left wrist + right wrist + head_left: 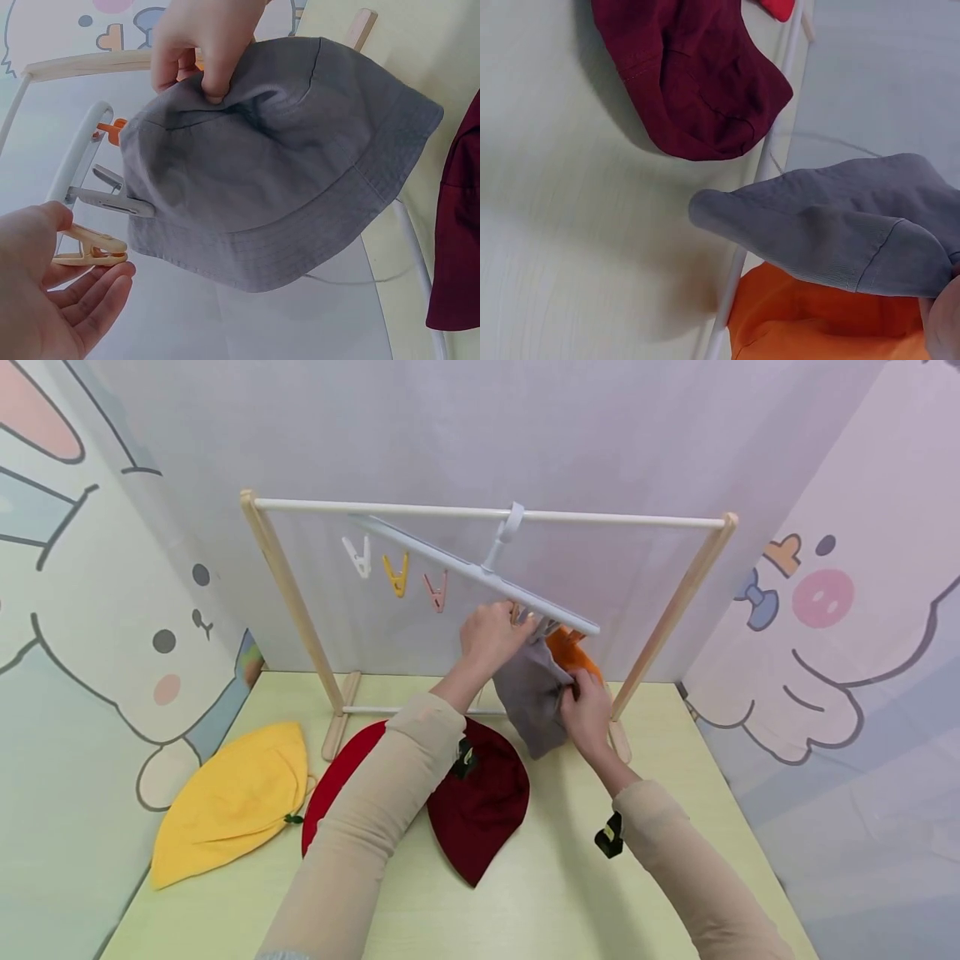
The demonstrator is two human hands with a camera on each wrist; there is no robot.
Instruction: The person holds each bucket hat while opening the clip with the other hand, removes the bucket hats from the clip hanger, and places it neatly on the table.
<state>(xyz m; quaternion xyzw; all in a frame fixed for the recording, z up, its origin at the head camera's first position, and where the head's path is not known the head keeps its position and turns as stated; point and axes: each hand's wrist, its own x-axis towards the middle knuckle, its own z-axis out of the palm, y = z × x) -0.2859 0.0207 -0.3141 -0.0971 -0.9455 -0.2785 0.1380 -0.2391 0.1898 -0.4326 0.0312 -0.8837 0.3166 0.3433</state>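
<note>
A grey bucket hat (247,172) hangs below the right end of a white clip hanger (465,567). My right hand (587,710) pinches its fabric between thumb and fingers. A grey clothespin (112,201) grips the hat's edge in the left wrist view. Beside it, my left hand (52,285) holds a beige clothespin (94,247) between thumb and fingers, its tip close to the brim. An orange hat (825,315) hangs behind the grey one, by an orange clothespin (115,131).
The hanger hooks onto a wood-and-white rack (337,507). White (358,557), yellow (396,575) and pink (436,592) clothespins dangle from its left half. On the table lie a yellow hat (232,802), a red hat (341,777) and a maroon hat (480,802).
</note>
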